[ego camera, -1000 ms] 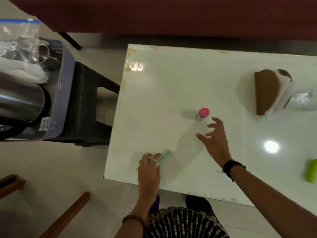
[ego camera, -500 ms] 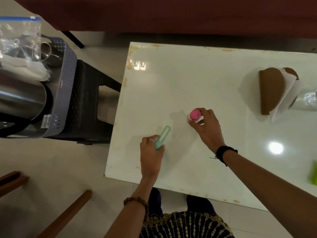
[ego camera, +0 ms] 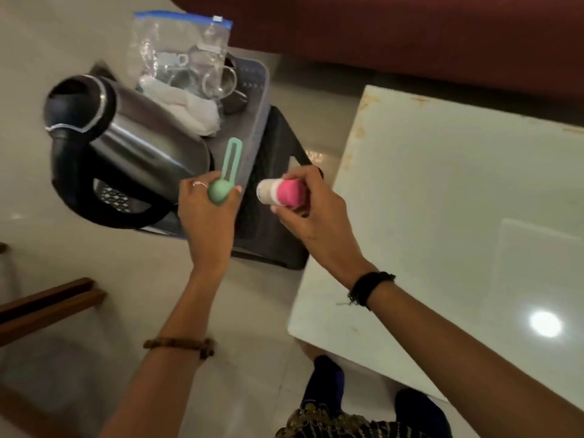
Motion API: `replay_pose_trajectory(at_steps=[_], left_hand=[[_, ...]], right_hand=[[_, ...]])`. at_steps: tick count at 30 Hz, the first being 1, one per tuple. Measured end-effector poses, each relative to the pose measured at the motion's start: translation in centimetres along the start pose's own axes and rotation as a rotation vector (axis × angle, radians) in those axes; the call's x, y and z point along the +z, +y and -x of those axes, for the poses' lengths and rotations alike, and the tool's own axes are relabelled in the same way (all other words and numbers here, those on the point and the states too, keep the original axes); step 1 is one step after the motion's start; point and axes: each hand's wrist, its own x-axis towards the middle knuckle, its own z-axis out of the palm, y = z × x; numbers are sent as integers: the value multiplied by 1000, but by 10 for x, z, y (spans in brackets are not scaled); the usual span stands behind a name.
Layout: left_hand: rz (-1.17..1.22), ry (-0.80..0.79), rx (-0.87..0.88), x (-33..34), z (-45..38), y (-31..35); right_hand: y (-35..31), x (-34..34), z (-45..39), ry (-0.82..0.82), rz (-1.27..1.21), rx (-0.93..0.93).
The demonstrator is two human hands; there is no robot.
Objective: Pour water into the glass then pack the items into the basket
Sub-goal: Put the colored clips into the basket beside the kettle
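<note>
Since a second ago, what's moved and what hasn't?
The right hand took the pink-capped bottle off the table; both hands carried it and the left hand's green tool over to the basket. Kettle and bag stayed in it.

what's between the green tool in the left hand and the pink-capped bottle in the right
In the head view, only the basket's pale rim runs through the gap between the green tool and the pink-capped bottle.
</note>
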Motion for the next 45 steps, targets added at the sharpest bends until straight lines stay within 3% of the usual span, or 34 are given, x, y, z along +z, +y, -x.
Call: replay_pose_trajectory(at_steps=[4, 10, 15, 19, 28, 33, 37, 40, 45], left_hand=[[-200, -149, -87, -9, -46, -26], [-406, -273, 68, 18, -67, -42], [-506, -292, 156, 35, -71, -54], [-422, -349, 159, 30, -66, -66], [-431, -300, 207, 26, -56, -74], [-295, -224, 109, 17, -49, -59], [-130, -51, 302, 6, -15, -31], [0, -179, 426, 20, 33, -6], [17, -532, 393, 69, 134, 33]], right_hand=[[-18, 46, -51, -68, 174, -126], [-5, 80, -110, -209, 874, -87], [-9, 104, -123, -226, 1121, -41], [-10, 113, -124, -249, 1239, -2], [-4, 121, -120, -293, 1267, -37], [-4, 93, -104, -139, 950, -137], [0, 55, -68, -90, 772, -141], [15, 15, -26, -32, 649, -19], [64, -67, 68, 64, 558, 231]])
